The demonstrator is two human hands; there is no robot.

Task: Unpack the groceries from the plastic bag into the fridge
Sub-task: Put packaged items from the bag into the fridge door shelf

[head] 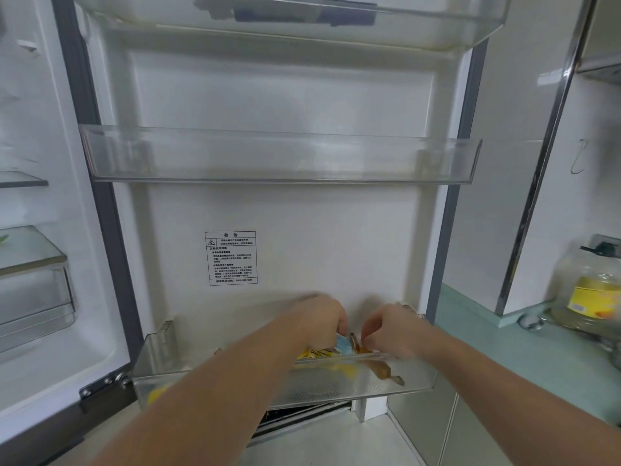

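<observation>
The fridge door stands open in front of me, and both my hands reach into its lowest clear door bin. My left hand curls over a yellow, white and blue food packet that lies in the bin. My right hand pinches the top of a brown packet beside it, fingers bent. Motion blur hides the exact finger contact. The plastic bag is out of view.
An empty clear door bin sits at mid height, another at the top. Fridge shelves and a drawer are at the left. To the right, a pale green counter carries a large oil bottle.
</observation>
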